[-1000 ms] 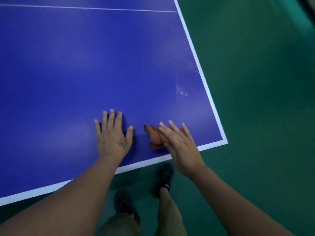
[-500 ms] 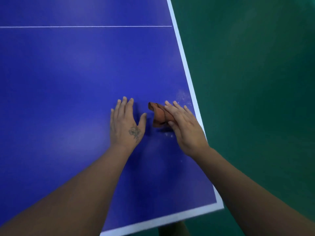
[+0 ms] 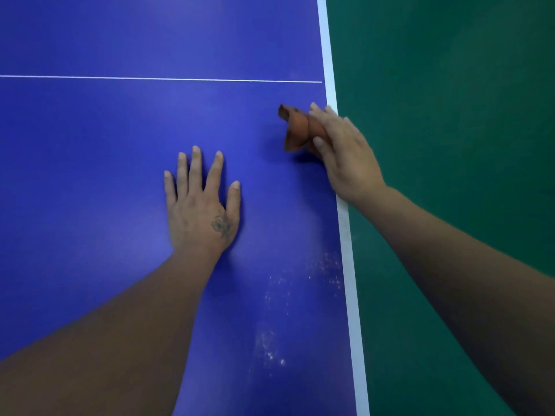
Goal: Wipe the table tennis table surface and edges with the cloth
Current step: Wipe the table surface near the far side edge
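Note:
The blue table tennis table [image 3: 105, 175] fills the left and middle of the head view, with a white border strip [image 3: 345, 229] along its right side. A bunched orange-brown cloth [image 3: 295, 130] lies on the surface near that border. My right hand [image 3: 342, 151] grips the cloth, thumb curled under it, with the wrist over the white strip. My left hand [image 3: 201, 205] rests flat on the blue surface, fingers spread and straight, a little left of and nearer than the cloth. White dust specks [image 3: 300, 283] show on the surface near the right edge, closer to me.
A thin white line [image 3: 150, 78] crosses the table farther away. Green floor [image 3: 450, 145] lies to the right of the table edge.
Both hands have moved forward along the table, away from the near end edge. The right hand has carried the cloth out toward the right border strip. The dust patch now lies behind the cloth.

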Motion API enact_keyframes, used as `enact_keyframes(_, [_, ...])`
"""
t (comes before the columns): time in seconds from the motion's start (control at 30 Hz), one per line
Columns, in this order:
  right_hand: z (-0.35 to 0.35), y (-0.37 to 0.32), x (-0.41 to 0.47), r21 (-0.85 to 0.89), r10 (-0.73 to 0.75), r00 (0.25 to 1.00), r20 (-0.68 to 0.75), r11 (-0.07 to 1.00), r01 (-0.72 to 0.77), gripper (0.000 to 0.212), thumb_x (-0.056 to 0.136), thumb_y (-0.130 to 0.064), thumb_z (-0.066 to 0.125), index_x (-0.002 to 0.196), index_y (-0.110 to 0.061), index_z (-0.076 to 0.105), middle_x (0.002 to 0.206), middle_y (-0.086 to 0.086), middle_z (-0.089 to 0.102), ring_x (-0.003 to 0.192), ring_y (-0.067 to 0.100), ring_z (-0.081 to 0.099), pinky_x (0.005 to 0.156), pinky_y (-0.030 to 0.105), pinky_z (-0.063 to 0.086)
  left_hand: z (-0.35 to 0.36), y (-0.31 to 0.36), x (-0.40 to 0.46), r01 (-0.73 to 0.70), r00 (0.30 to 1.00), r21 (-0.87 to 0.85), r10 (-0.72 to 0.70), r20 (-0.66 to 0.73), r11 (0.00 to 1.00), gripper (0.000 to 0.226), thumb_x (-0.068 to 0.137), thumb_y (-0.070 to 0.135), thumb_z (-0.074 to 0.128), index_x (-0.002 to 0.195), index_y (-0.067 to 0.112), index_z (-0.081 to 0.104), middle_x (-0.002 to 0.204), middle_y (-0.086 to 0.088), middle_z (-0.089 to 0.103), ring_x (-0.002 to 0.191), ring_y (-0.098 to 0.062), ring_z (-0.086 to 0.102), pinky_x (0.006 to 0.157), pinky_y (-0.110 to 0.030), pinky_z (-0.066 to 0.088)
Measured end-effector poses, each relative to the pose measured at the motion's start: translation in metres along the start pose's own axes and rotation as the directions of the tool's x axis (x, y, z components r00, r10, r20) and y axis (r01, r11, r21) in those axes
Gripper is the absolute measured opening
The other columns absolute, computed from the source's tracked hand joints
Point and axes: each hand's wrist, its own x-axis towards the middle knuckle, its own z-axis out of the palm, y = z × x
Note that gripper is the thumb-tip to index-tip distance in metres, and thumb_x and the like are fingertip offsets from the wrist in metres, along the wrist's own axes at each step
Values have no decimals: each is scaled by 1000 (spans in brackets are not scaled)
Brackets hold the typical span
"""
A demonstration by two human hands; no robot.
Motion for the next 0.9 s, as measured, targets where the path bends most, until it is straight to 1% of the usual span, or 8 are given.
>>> enact_keyframes(0.07, [-1,5,28,8,27,999,-32,1000,-27,47,111,-21,42,158,-17,41,165,-5,41,157,18,29,130,37,15,2,1,2,12,1000,1,-12,-4,1000,67,110,58,27,171,30,25,180,-6,12,167,-27,3,135,-53,3])
enact_keyframes(0.17, [1,10,70,-26,13,1000,-21,1000,-13,47,111,-22,41,158,-16,42,165,-5,41,157,18,28,131,36,13,1,1,3,30,1000,5,-30,3,1000,70,107,59,26,171,30,26,180,-6,13,167,-27,4,135,-53,4])
enact_keyframes(0.27, [4,17,106,-78,4,1000,-5,997,-4,47,111,-23,39,158,-15,41,165,-4,40,158,19,28,131,38,13,2,1,4,26,1000,-5,-26,-3,1000,69,107,58,29,170,29,29,180,-7,15,167,-27,6,135,-54,5])
enact_keyframes(0.43, [10,27,156,-88,20,998,-55,996,-25,50,110,-27,37,159,-18,41,163,-1,44,157,20,28,130,37,13,3,1,5,28,999,-7,-28,-18,1000,68,108,56,33,169,27,32,179,-7,18,167,-28,8,134,-56,8])
enact_keyframes(0.53, [15,37,174,-191,-12,997,71,981,26,48,109,-29,39,156,-20,45,169,-2,34,160,25,21,130,44,11,3,1,6,21,999,-15,-22,-30,1000,67,108,55,36,169,26,34,179,-8,19,167,-28,10,134,-56,10])
enact_keyframes(0.6, [20,39,176,-235,-2,992,127,972,32,48,109,-33,40,157,-26,44,172,-2,24,161,25,14,131,45,9,3,1,6,21,999,-16,-21,-34,1000,67,108,55,36,169,26,34,179,-7,19,167,-28,10,134,-56,10])
enact_keyframes(0.67, [24,38,169,-251,-1,992,123,967,32,50,109,-36,40,159,-30,41,174,-1,19,162,25,12,131,45,8,3,0,6,17,999,-9,-17,-33,1000,67,108,55,36,169,26,34,179,-7,19,167,-28,10,134,-56,11])
enact_keyframes(0.9, [29,20,60,-250,-140,980,144,953,173,51,107,-33,44,158,-27,44,173,1,23,161,24,18,129,46,17,1,1,5,13,999,-21,-14,-51,1000,66,108,53,39,168,24,36,178,-9,22,167,-30,12,133,-57,12])
